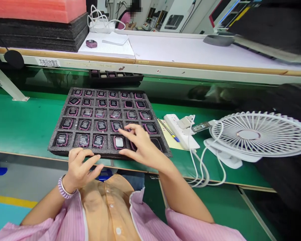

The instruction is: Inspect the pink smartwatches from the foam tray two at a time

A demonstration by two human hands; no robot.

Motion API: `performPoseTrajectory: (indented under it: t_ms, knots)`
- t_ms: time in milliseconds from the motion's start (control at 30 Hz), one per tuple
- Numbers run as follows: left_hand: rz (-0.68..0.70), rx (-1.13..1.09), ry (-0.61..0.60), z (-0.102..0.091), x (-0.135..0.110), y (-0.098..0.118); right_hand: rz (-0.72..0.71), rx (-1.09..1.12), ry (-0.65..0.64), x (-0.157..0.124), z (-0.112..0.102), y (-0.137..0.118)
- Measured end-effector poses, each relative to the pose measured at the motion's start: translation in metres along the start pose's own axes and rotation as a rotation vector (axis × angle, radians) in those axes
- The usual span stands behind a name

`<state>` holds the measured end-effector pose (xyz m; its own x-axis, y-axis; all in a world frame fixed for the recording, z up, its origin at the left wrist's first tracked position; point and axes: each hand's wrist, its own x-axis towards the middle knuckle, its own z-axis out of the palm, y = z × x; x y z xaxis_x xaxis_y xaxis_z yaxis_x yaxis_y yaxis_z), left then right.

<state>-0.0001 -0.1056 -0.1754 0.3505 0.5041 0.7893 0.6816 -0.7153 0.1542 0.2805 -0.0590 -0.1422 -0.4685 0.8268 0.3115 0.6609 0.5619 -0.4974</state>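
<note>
A dark grey foam tray (72, 132) lies on the green bench, its compartments holding several purple-cased smartwatches with lit screens. My right hand (139, 144) reaches over the tray's near right part, fingers spread, the index fingertip at the lower edge of a smartwatch (116, 126). Just below that finger, one smartwatch (119, 143) has a brighter, whitish screen. My right hand hides some compartments. At the tray's near edge hovers my left hand (81, 167), fingers loosely bent and apart, holding nothing. A bracelet (65, 187) circles the left wrist.
Right of the tray lie a pen (172, 134) on yellow paper, a white power strip (180, 130) with cables, and a white fan (251, 135). Above runs a shelf (165, 50) bearing black and red foam (37, 30) and one purple watch (91, 43). A person (126, 18) sits beyond.
</note>
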Motion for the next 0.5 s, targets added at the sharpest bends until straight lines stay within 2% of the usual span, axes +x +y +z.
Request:
performPoseTrajectory:
  t_ms: [100,167,267,367,433,500]
  knots:
    - [-0.018,-0.074,-0.032,0.01,0.019,0.014,0.062,-0.066,0.284,-0.018,-0.021,0.009]
    - [-0.048,-0.117,-0.086,0.023,0.039,0.027,0.148,-0.2,0.374,-0.033,-0.034,0.016]
    - [-0.042,-0.104,-0.188,0.051,0.071,0.046,0.3,-0.469,0.313,-0.053,-0.041,0.027]
    - [-0.052,0.061,-0.429,0.077,0.098,0.058,0.363,-0.645,0.198,-0.064,-0.033,0.035]
    - [-0.08,0.137,-0.585,0.087,0.109,0.062,0.354,-0.679,0.163,-0.067,-0.025,0.039]
    - [-0.101,0.147,-0.67,0.089,0.115,0.063,0.326,-0.624,0.196,-0.068,-0.018,0.04]
